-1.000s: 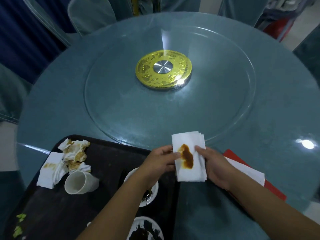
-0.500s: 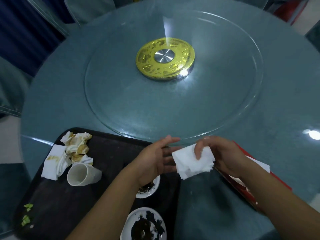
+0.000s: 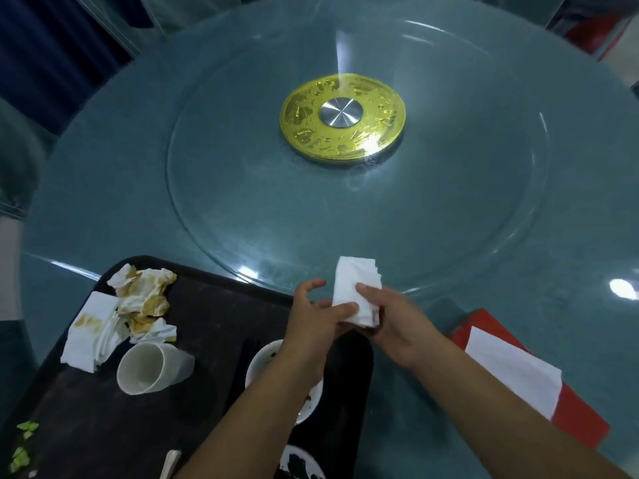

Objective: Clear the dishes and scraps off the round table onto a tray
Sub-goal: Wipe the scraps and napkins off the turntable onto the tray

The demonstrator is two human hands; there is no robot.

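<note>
Two dirty plates lie on the black tray at lower left, beside a tipped paper cup and stained, crumpled napkins. At lower centre, over the tray's right edge, the left hand pinches a folded white napkin and the right hand curls round its side. Farther up, the glass turntable centres on a gold hub, its markings too blurred to read.

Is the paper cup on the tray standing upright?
No, the paper cup lies on its side on the tray.
</note>
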